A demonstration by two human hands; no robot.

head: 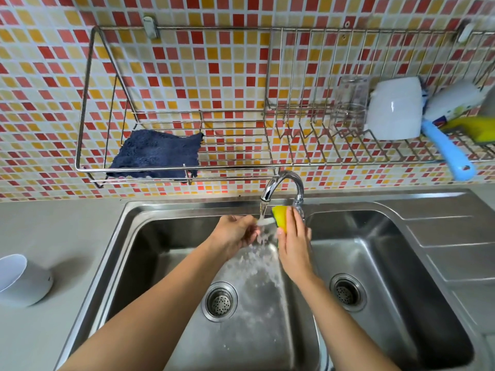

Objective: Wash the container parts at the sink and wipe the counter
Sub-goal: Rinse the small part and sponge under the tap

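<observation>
Spray (263,238) blurs the white piece (265,223) between left hand (235,232) and sponge (280,215).

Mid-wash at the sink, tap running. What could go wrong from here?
1. The small white container part is pinched by the left hand right under the curved chrome faucet's stream. Wet, it could slip from that grip into the stainless steel left basin.
2. Water scatters off the hands, and the right hand scrubs with the yellow sponge, so spray may reach the grey counter.
</observation>
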